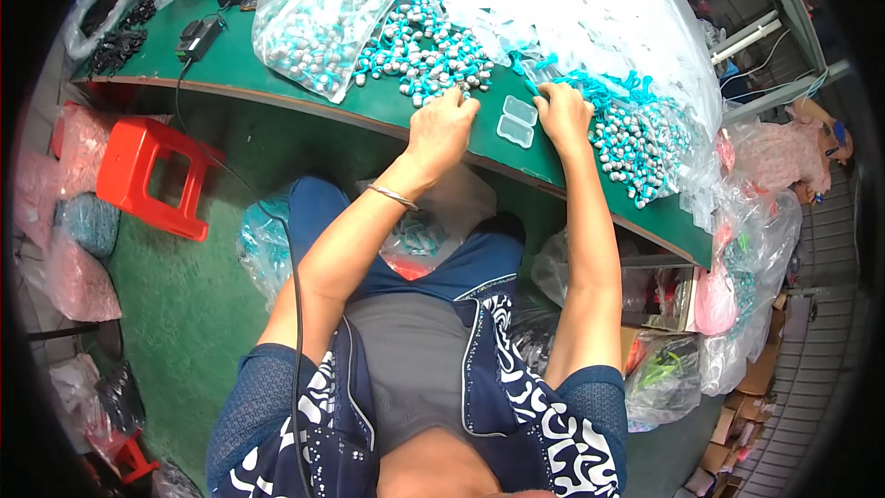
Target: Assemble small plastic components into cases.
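Note:
My left hand [444, 126] rests on the green table [277, 74], fingers curled at the edge of a heap of small teal-and-silver pieces [424, 41]. My right hand [564, 113] lies near the table's front edge, its fingers pinching a teal piece [533, 81] beside a second heap of teal-and-silver pieces [636, 134]. Between the hands lies a small clear plastic case [516, 121], open and flat. A metal bangle sits on my left wrist.
Clear plastic bags [313, 18] full of the same pieces crowd the table's back. A black power adapter [198, 37] and its cable sit at the left. A red plastic stool [152, 175] stands on the floor; bags and cartons line the right side.

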A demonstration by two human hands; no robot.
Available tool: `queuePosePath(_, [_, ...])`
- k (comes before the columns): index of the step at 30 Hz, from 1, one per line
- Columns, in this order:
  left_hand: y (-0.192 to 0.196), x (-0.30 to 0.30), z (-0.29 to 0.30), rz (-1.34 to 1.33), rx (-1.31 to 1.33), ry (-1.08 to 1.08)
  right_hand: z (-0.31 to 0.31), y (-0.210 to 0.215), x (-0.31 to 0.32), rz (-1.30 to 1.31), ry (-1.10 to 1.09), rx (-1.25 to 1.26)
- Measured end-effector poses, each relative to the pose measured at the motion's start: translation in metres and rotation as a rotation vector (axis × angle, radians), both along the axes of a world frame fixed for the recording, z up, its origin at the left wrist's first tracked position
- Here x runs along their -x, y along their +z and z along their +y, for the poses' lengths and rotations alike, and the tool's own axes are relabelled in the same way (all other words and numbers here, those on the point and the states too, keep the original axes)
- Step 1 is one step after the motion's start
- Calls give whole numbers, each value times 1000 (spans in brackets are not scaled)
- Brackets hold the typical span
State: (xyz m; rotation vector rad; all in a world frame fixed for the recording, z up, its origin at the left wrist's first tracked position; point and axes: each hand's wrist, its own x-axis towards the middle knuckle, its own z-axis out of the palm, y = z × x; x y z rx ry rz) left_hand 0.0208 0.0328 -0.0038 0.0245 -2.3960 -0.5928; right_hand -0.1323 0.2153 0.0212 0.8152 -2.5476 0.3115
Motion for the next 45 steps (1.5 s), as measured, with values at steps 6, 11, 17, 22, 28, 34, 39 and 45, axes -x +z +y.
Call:
queuePosePath(6, [7,1,9,-1,-70,-102,2,1,5,-114,22,110])
queuePosePath(11, [7,5,9,-45,-88,-116,21,19,-43,-122,383,306])
queuePosePath(17, [26,2,13,-173,-70,-184,17,12,-63,-2,409,139])
queuePosePath(22, [23,11,13,-250,55,-160,13,14,-64,52,388,18])
queuePosePath(28, [23,12,14,-260,57,-164,11,13,-67,31,338,97])
queuePosePath(34, [22,11,14,-245,56,-156,7,10,-60,-77,309,82])
queuePosePath(39, [22,10,14,-238,44,-163,15,14,-65,-12,334,176])
queuePosePath(45, [16,11,8,-210,-17,-168,68,20,-37,-15,111,421])
